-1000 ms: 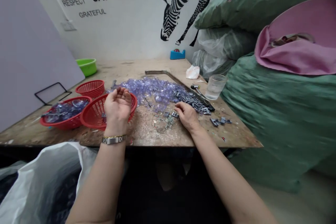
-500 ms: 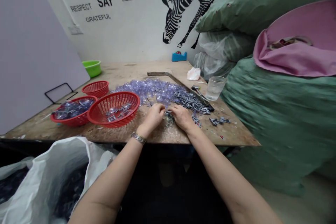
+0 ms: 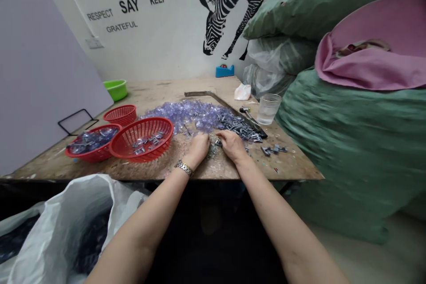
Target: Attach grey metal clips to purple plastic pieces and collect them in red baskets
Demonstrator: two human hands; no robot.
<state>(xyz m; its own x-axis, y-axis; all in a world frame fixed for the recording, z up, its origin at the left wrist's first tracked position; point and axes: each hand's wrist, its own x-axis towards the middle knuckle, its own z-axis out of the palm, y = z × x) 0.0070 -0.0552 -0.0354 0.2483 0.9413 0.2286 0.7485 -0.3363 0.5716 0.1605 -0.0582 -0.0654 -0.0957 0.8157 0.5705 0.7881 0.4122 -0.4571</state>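
My left hand (image 3: 200, 147), a metal watch on its wrist, is closed over the front of the table; whatever its fingers hold is hidden. Just to the right, my right hand (image 3: 233, 145) pinches a small grey plastic piece (image 3: 218, 142) at its fingertips. Small metallic-looking bits (image 3: 214, 151) lie on the table between and below the hands. Beyond them spreads a heap of clear purplish plastic pieces (image 3: 186, 111). A pile of grey plastic pieces (image 3: 238, 128) adjoins it on the right, and several more grey pieces (image 3: 274, 150) lie apart near the right edge.
A large red basket (image 3: 115, 147) holds some pieces; a fuller red basket (image 3: 96, 156) and a smaller one (image 3: 120, 114) stand beside it. A bent metal bar (image 3: 229, 106) borders the piles. A water cup (image 3: 269, 108) stands right. An open white sack (image 3: 60, 213) is below left.
The view has shifted slightly. My left hand has rolled inward into a tighter fist, and the hands are a little farther apart, with the grey piece now showing at my right fingertips.
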